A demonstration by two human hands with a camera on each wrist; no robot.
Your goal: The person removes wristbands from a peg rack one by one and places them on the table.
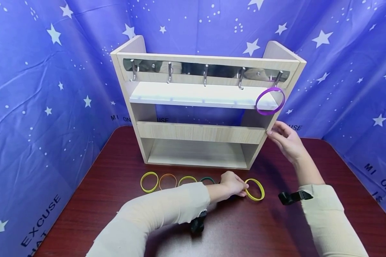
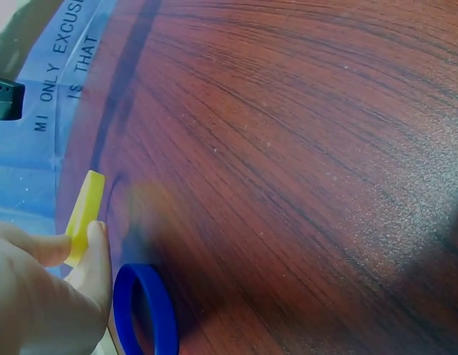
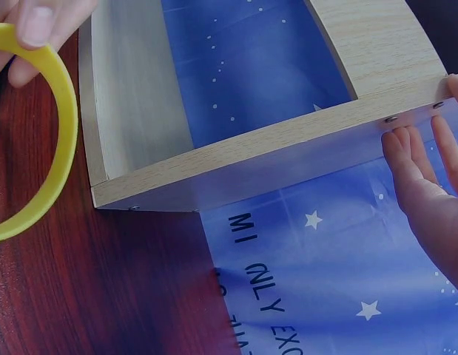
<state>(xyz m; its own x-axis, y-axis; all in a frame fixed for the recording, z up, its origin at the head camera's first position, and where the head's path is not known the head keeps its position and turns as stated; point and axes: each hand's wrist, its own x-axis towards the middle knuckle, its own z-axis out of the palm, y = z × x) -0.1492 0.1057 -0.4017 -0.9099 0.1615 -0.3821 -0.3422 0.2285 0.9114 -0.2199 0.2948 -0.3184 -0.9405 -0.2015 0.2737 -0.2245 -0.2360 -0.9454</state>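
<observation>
Yellow rubber is what the left hand (image 1: 233, 184) pinches: its thumb and forefinger close narrowly on the near edge of the yellow wristband (image 1: 255, 189), which lies on the dark red wooden table (image 1: 115, 160) in front of the shelf unit (image 1: 206, 110). The left wrist view shows the fingertips (image 2: 95, 244) clamped on the band's rim, with a blue wristband (image 2: 143, 310) standing on edge just beside the hand.

The right hand (image 1: 286, 141) lies open, its fingers straight and pressed against the right side panel of the pale wood shelf unit, holding nothing; the right wrist view shows those fingers (image 3: 410, 159) flat along the panel's edge.

Left of the pinched band, a row of other bands lies on the table: a second yellow band (image 1: 149, 181), an orange band (image 1: 167, 181), a yellow-green band (image 1: 187, 179) and a dark green band (image 1: 207, 180), the last partly hidden by the left forearm. A purple wristband (image 1: 270, 101) hangs from the rightmost metal hook (image 1: 278, 78) on the shelf's rail.
</observation>
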